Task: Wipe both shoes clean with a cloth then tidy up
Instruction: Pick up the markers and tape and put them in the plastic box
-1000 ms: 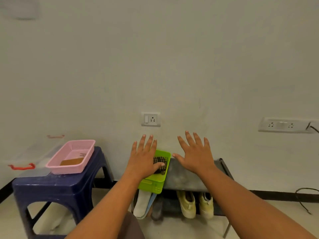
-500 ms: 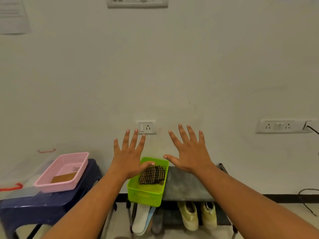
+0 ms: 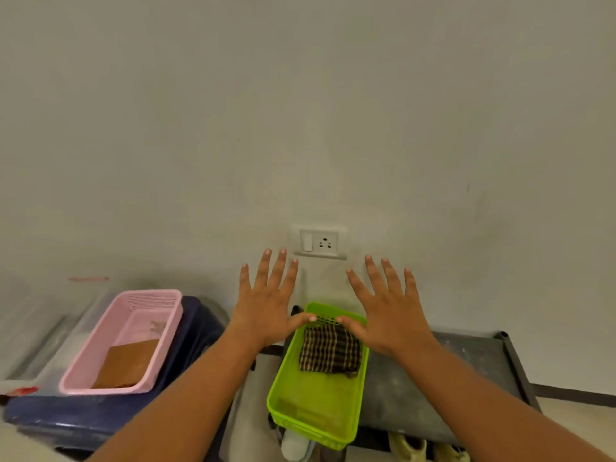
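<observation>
1. One checked cloth (image 3: 330,350), dark with pale stripes, lies folded in the far half of the green basket (image 3: 310,403), lower centre of the frame.
2. One green basket, slotted plastic, stands on the left end of the grey rack top (image 3: 450,371); its near end juts past the rack's front edge.
3. Two pale shoes (image 3: 408,446) show under the rack at the bottom edge, right of centre, side by side (only their tops are in frame). One white object (image 3: 293,445) shows beneath the basket's near end; what it is cannot be told.
4. Left hand (image 3: 266,311): flat, back up, all five fingers straight and spread wide, holding nothing. It hovers left of the basket's far end, with the thumb tip above the far rim.
5. Right hand (image 3: 386,315): likewise flat and splayed wide, holding nothing. It lies over the basket's far right corner, its thumb above the cloth's far edge; whether it touches the cloth cannot be told. The two thumb tips nearly meet.
6. One pink basket (image 3: 153,300), lower left, holds one flat brown piece (image 3: 126,365) in its near half and rests on one dark blue stool (image 3: 196,331).
7. One clear storage box (image 3: 36,328) with a red latch (image 3: 23,391) sits at the far left edge, beside the stool.
8. One wall socket (image 3: 319,242) with a switch sits on the plain wall just above the fingertips, centre of the frame.
</observation>
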